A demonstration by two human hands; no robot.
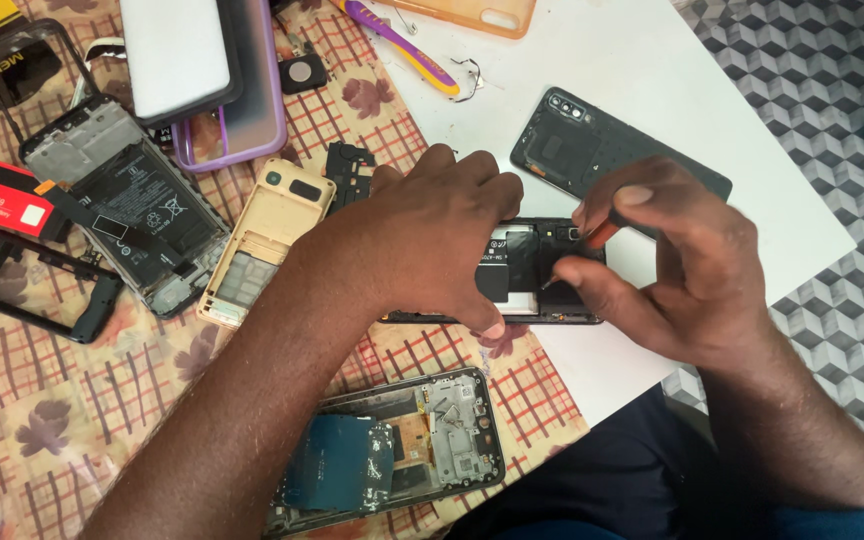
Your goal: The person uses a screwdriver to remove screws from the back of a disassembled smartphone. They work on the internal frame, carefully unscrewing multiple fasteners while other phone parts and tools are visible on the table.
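Observation:
An opened black phone (530, 262) lies on a white board (652, 70), its inner parts showing. My left hand (422, 240) presses flat on its left half and holds it down. My right hand (672, 265) pinches a small screwdriver with a red-orange handle (600, 233); its metal tip touches the phone's upper right inside. A black back cover (572, 145) with camera holes lies just beyond the phone.
Several dismantled phones lie around: a gold frame (267, 240), an open phone with battery (127, 205), a black frame (32, 290), a phone with a blue part (382, 450). A purple-yellow tool (402, 45), cases (222, 75) and an orange case (472, 15) sit further back. The table's edge runs right.

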